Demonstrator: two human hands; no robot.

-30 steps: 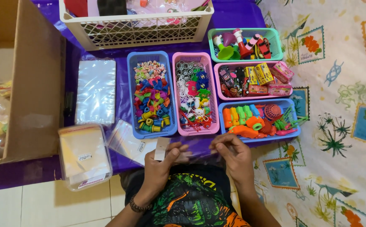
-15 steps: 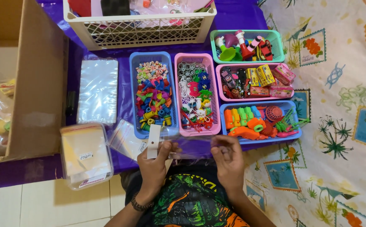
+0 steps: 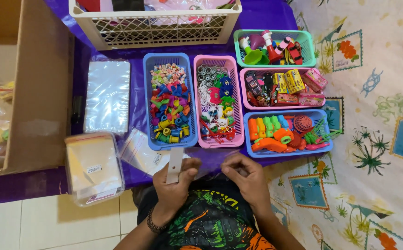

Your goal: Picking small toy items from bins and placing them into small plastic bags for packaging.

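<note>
Left hand: lower centre of the frame; its grip is closed on a pale strip that stands upright above the fingers.
Right hand: lower centre, just right of the left; fingers curled, seemingly pinching a clear bag between both hands. I cannot tell how firm that grip is.
Risk: the bag is thin and slack and could slip or crumple; the strip could stick to it or to a finger.
Risk: the hands work close to the surface edge, so a dropped piece may fall into the lap.
Blue bin: centre, small coloured plastic pieces.
Pink bin: beside it, rings and small toys.
Right bins: three stacked up the frame, with toy cars, boxes, orange and green toys.
White basket: top, contents unclear.
Bag stacks: left, flat clear sleeves.
</note>
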